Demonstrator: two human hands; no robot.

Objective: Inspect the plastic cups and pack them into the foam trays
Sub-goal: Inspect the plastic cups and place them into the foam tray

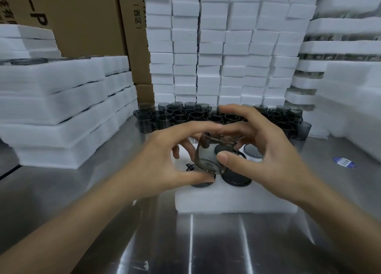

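Observation:
A smoky grey see-through plastic cup is tilted on its side above the white foam tray. My left hand pinches it from the left, thumb at the base rim and fingers over the top. From the right, my right hand grips it, thumb pressed on its side. Dark cups sit in the tray's holes, one below the held cup and another at the back right. A crowd of several loose grey cups stands behind on the steel table.
Stacks of white foam trays rise on the left, behind and on the right. Cardboard boxes stand at the back left. A blue sticker lies on the steel table.

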